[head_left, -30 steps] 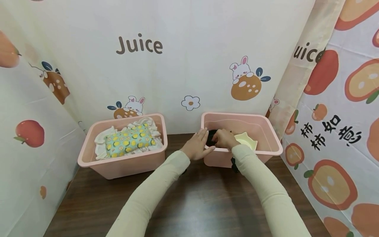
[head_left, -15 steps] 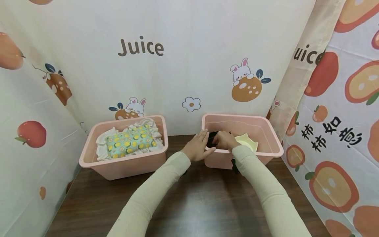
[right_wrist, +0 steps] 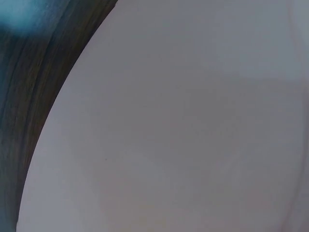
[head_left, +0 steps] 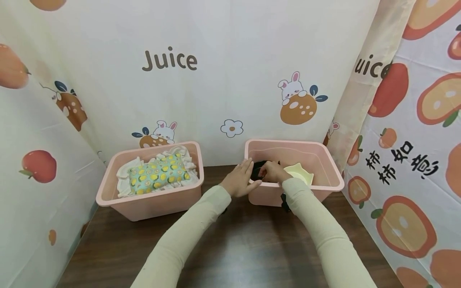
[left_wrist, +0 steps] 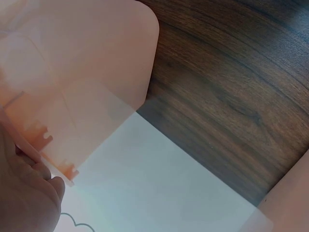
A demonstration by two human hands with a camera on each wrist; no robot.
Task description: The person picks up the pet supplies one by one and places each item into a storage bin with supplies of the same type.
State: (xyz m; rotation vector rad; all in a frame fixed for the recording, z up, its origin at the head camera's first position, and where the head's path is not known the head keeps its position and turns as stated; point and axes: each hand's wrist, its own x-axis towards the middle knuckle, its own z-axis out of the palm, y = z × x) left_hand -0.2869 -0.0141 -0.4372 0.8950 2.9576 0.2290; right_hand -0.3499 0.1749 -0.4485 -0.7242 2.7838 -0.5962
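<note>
My left hand (head_left: 238,178) rests on the left end of the right pink bin (head_left: 329,187), fingers straight and thumb spread along the front. In the left wrist view the fingers (left_wrist: 55,186) lie right at the bin's rim. My right hand (head_left: 274,172) reaches over the front rim into that bin, its curled fingers pinching a black item (head_left: 256,170). The hand covers much of this item, and its kind does not show. Beside the right hand lies a pale yellow dish (head_left: 300,172) with a pointed rim. The right wrist view shows only the pink bin wall (right_wrist: 169,121) and some table.
A second pink bin (head_left: 151,204) stands on the left, holding a teal lemon-print cushion (head_left: 158,174) with white ruffles. Both bins stand on a dark wooden table (head_left: 241,248). Printed curtains (head_left: 230,80) enclose the back and sides.
In the bin, the right hand has shifted slightly and more of the black item shows above its fingers. The left hand stays on the rim. The head view has shifted slightly.
</note>
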